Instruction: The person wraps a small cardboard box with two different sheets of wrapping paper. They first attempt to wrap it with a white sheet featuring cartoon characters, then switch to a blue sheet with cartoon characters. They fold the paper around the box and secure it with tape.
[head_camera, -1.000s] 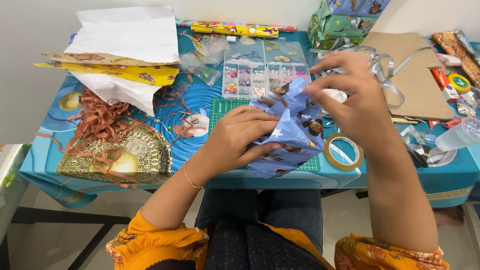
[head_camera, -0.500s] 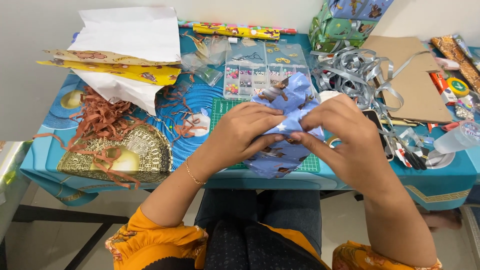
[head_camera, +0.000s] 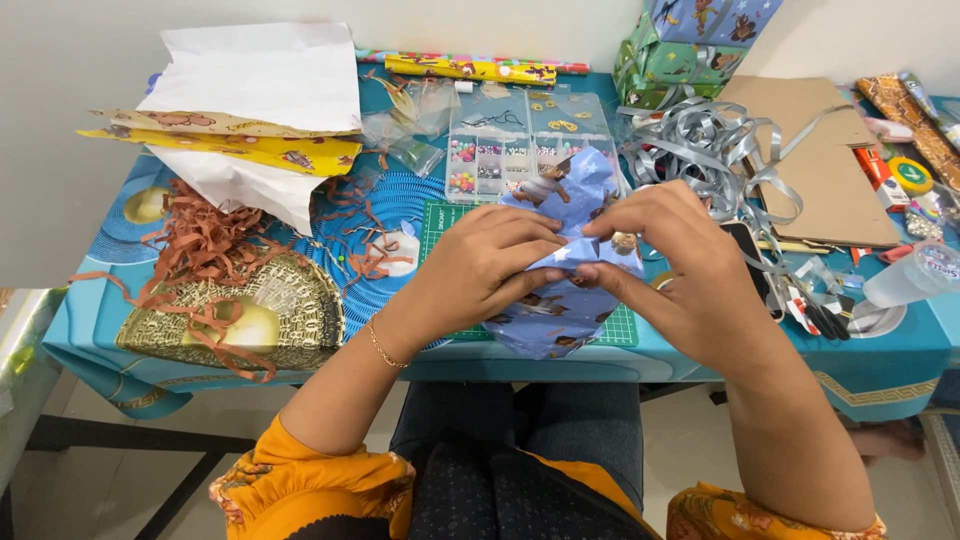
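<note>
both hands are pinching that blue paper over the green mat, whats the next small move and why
Probably press the fold flat. The left hand and right hand meet on top of the blue printed wrapping paper, fingertips pinching one flap at the middle, while the paper's lower part hangs loose over the green cutting mat.

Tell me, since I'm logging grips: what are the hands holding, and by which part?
Both the left hand and the right hand pinch the blue printed wrapping paper at its gathered middle, fingertips meeting over the fold.
</note>
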